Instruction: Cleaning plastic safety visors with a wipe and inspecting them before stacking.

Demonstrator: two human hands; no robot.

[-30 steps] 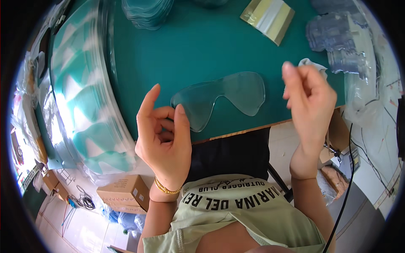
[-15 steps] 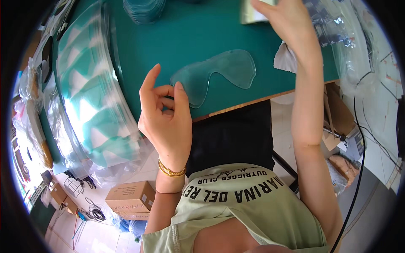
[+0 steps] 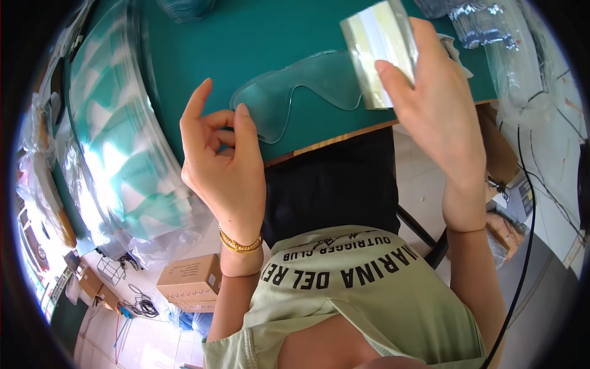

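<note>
A clear visor-shaped lens [image 3: 270, 101] with a nose cutout lies at the front of the green table. My left hand [image 3: 224, 150] is closed at its left end, thumb on the lens edge and the other fingers curled; where the fingertips meet beneath is partly hidden. In my right hand [image 3: 433, 101] is a flat rectangular pale yellow-and-white packet [image 3: 373, 55] with a shiny clear surface, gripped by its right side. The packet covers the lens's right end; I cannot tell whether they touch. Behind the right hand a pale cloth [image 3: 456, 55] shows in part.
Layered clear sheets with lens shapes [image 3: 132, 147] run along the table's left side. A stack of clear pieces [image 3: 184, 7] stands at the far edge of view. Clear plastic wrapping [image 3: 482, 24] lies at right. Cardboard boxes [image 3: 187, 280] sit on the floor, and a black cable [image 3: 525, 246] hangs at right.
My right hand has come back from the far side of the table, bringing the packet over the lens's right end. My left hand keeps its place at the lens; the whole view has shifted slightly.
</note>
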